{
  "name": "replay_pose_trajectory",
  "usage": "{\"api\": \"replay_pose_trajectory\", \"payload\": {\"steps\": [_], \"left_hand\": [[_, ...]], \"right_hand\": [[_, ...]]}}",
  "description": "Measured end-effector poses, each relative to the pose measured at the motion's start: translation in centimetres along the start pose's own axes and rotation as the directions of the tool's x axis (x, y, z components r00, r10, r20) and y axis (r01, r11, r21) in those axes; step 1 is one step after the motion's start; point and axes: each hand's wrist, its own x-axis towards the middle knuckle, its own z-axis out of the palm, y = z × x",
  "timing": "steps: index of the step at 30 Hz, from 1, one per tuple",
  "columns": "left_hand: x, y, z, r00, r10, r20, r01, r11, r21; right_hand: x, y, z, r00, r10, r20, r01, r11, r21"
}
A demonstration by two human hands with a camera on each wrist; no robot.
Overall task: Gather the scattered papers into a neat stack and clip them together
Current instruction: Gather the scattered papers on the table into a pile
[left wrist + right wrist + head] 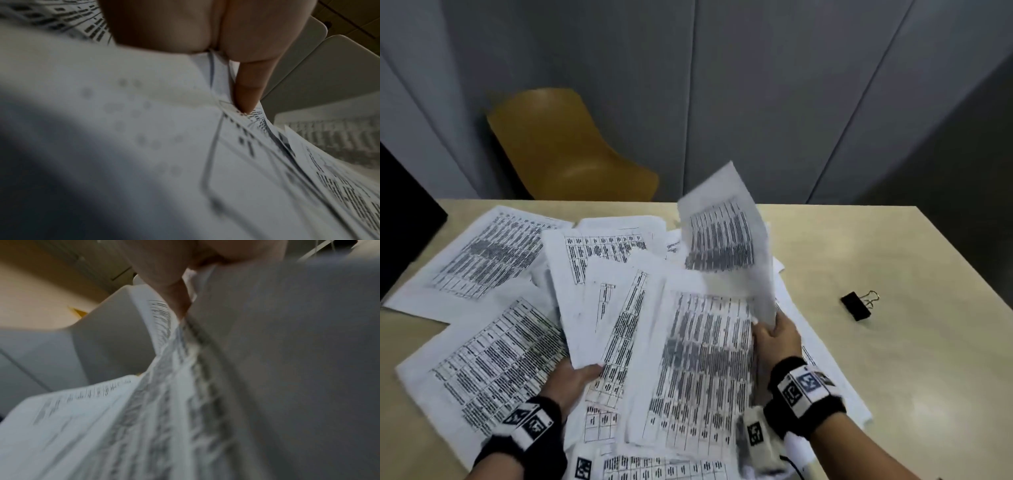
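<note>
**Gripping sheets in both hands over the scattered pile**

Lifting now: one printed sheet (pixel 726 236) up off the heap, tilted nearly upright, pinched at its lower corner by the right hand (pixel 777 337), thumb on the near face and fingers curled behind. Blurred in the right wrist view, but thumb (pixel 176 293) plainly pressed to paper there. Clamped in the left hand (pixel 571 378): the near edge of a few overlapping sheets (pixel 613 308), thumb on top, fingers hidden underneath. Confirmed up close from the left wrist, thumb (pixel 246 91) flat against printed paper. Both hands narrow, closed on paper, neither spread.

Spread beneath and around: the loose papers (pixel 493 260), fanned at all angles across the middle and left of the beige table (pixel 928 342), several overlapping, some reaching the near edge. Sitting well apart to the right: a black binder clip (pixel 858 305), alone on bare tabletop, wire handles pointing away. Beyond the far edge, a yellow chair (pixel 565 147) against grey wall panels (pixel 756 85).
</note>
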Motion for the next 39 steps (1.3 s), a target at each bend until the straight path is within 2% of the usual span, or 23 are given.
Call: {"api": "replay_pose_trajectory", "payload": {"steps": [2, 6, 9, 11, 14, 19, 22, 24, 27, 33, 35, 39], "left_hand": [[-0.1, 0.3, 0.1, 0.999, 0.014, -0.033, -0.015, 0.999, -0.036], [-0.9, 1.1, 0.4, 0.998, 0.058, -0.031, -0.059, 0.998, -0.038], [-0.9, 0.8, 0.2, 0.998, 0.062, 0.019, -0.061, 0.997, -0.043], [-0.8, 0.4, 0.1, 0.999, 0.039, 0.028, -0.039, 0.999, -0.012], [-0.7, 0.1, 0.1, 1.000, 0.013, 0.000, -0.013, 1.000, 0.014], [-0.6, -0.3, -0.1, 0.998, -0.069, -0.015, 0.067, 0.992, -0.103], [-0.3, -0.6, -0.4, 0.995, -0.095, -0.010, 0.093, 0.984, -0.153], [-0.2, -0.7, -0.5, 0.995, -0.099, -0.010, 0.096, 0.982, -0.161], [0.3, -1.0, -0.6, 0.995, -0.099, -0.013, 0.095, 0.977, -0.191], [-0.1, -0.1, -0.7, 0.998, -0.069, -0.008, 0.065, 0.962, -0.265], [-0.4, 0.5, -0.6, 0.997, -0.065, -0.035, 0.053, 0.964, -0.260], [0.6, -0.6, -0.7, 0.997, -0.065, -0.044, 0.048, 0.950, -0.307]], "right_hand": [[-0.4, 0.7, 0.6, 0.994, 0.029, 0.106, -0.018, 0.995, -0.102], [-0.4, 1.0, 0.7, 0.984, 0.039, 0.175, 0.014, 0.956, -0.294], [-0.4, 1.2, 1.3, 0.919, 0.059, 0.389, 0.128, 0.889, -0.439], [-0.2, 1.2, 1.3, 0.875, 0.092, 0.475, 0.172, 0.859, -0.482], [0.9, 1.0, 0.7, 0.895, 0.089, 0.438, 0.145, 0.869, -0.473], [4.9, 1.6, -0.7, 0.982, 0.088, 0.165, -0.015, 0.915, -0.402], [7.1, 1.4, -1.0, 0.993, 0.101, 0.067, -0.064, 0.907, -0.417], [8.1, 0.9, -0.7, 0.993, 0.068, 0.095, -0.016, 0.882, -0.471], [9.0, 0.2, 0.7, 0.973, -0.021, 0.231, 0.147, 0.825, -0.546], [9.2, 1.4, 1.8, 0.922, -0.024, 0.387, 0.294, 0.696, -0.655], [9.3, 2.1, 0.8, 0.903, -0.025, 0.430, 0.321, 0.705, -0.633], [8.8, 3.0, -1.8, 0.904, -0.085, 0.419, 0.314, 0.797, -0.516]]}}
